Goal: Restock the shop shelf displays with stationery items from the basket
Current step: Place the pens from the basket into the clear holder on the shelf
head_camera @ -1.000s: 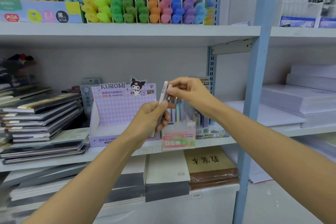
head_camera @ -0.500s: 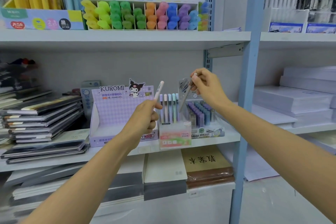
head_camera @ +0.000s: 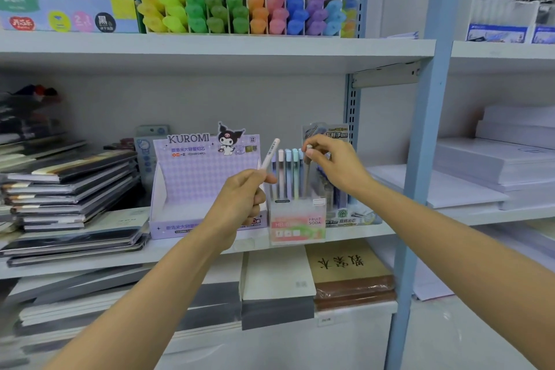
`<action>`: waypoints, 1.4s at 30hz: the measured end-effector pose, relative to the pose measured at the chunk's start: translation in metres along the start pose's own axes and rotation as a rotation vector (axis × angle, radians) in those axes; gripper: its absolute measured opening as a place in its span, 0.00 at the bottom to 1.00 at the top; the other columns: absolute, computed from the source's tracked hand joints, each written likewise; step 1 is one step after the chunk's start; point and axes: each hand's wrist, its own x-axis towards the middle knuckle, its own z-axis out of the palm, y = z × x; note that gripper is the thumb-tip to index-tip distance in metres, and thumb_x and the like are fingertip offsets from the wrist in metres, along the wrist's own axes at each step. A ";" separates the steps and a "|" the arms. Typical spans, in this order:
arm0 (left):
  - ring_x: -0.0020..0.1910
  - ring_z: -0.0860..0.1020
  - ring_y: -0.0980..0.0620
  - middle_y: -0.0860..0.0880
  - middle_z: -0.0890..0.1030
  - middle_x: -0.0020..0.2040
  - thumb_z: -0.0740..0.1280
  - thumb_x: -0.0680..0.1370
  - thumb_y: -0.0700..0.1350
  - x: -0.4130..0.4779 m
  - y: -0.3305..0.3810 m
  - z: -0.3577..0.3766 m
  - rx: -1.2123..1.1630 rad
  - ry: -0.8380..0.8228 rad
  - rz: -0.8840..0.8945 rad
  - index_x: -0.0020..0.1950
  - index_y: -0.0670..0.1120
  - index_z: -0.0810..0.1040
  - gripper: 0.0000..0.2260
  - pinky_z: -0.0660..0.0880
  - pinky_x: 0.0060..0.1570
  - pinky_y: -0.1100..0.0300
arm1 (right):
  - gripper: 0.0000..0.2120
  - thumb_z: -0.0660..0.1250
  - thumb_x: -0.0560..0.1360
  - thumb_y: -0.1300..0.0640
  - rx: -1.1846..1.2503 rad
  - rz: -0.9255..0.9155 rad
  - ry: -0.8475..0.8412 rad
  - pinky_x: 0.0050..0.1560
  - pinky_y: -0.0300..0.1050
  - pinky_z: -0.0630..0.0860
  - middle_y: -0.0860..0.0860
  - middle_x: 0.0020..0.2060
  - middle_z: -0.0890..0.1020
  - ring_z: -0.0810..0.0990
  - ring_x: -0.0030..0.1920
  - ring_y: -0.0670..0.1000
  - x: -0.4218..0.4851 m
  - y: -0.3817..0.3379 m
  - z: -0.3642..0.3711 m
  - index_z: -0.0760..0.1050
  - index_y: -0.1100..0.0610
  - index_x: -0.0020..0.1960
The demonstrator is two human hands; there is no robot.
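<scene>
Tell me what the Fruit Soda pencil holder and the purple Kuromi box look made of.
See-through Fruit Soda pencil holder: likely translucent plastic, smooth; pencil barrels show through it. Purple checkered Kuromi display box: apparently matte printed cardboard; folded side flaps.

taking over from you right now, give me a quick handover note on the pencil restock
Left hand: holds a white pencil by its lower end, tilted, beside the clear pencil box.
Right hand: pinches the top of a grey pencil whose lower end looks to be in that box.
The box stands on the middle shelf, right of the purple box, with several pencils upright in it.
Left to do: release the grey pencil, slot in the white one. The basket is not in view.
</scene>
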 end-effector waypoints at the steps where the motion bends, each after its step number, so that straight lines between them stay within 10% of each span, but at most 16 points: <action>1: 0.22 0.59 0.58 0.55 0.63 0.26 0.58 0.82 0.46 0.001 -0.001 0.001 -0.003 0.003 -0.003 0.52 0.45 0.78 0.11 0.58 0.21 0.67 | 0.06 0.63 0.80 0.58 0.002 0.003 0.007 0.46 0.42 0.74 0.48 0.41 0.84 0.80 0.43 0.47 0.001 0.000 0.000 0.77 0.55 0.55; 14: 0.25 0.64 0.55 0.53 0.71 0.30 0.62 0.82 0.45 0.000 -0.007 0.001 -0.037 0.003 0.045 0.53 0.44 0.77 0.07 0.62 0.24 0.66 | 0.13 0.64 0.79 0.52 -0.187 0.096 0.045 0.60 0.48 0.69 0.49 0.50 0.73 0.68 0.59 0.52 0.008 0.008 0.011 0.80 0.53 0.61; 20: 0.25 0.67 0.55 0.52 0.75 0.30 0.66 0.80 0.43 0.000 -0.007 0.001 -0.034 -0.007 0.083 0.51 0.43 0.81 0.06 0.65 0.24 0.66 | 0.13 0.68 0.77 0.52 0.428 -0.003 -0.155 0.48 0.34 0.77 0.44 0.48 0.83 0.82 0.48 0.44 -0.001 -0.024 -0.010 0.79 0.49 0.61; 32: 0.35 0.80 0.55 0.48 0.85 0.39 0.71 0.73 0.36 -0.007 0.014 -0.007 -0.516 0.116 0.101 0.45 0.44 0.84 0.05 0.78 0.38 0.66 | 0.05 0.72 0.72 0.59 0.561 0.066 -0.327 0.46 0.40 0.81 0.55 0.41 0.86 0.84 0.42 0.51 -0.025 -0.025 -0.023 0.84 0.56 0.48; 37: 0.47 0.84 0.49 0.46 0.86 0.47 0.70 0.76 0.40 -0.012 0.023 -0.001 -0.296 0.188 0.245 0.51 0.45 0.83 0.05 0.80 0.46 0.60 | 0.08 0.69 0.76 0.59 0.491 0.006 -0.319 0.40 0.29 0.76 0.49 0.40 0.86 0.83 0.37 0.41 -0.028 -0.044 -0.024 0.82 0.61 0.52; 42: 0.41 0.82 0.55 0.52 0.86 0.42 0.70 0.76 0.37 -0.013 0.034 0.005 -0.072 0.144 0.446 0.50 0.50 0.84 0.09 0.77 0.43 0.65 | 0.15 0.67 0.78 0.53 0.512 -0.128 -0.184 0.52 0.37 0.78 0.48 0.54 0.83 0.82 0.53 0.44 -0.017 -0.074 -0.030 0.77 0.51 0.64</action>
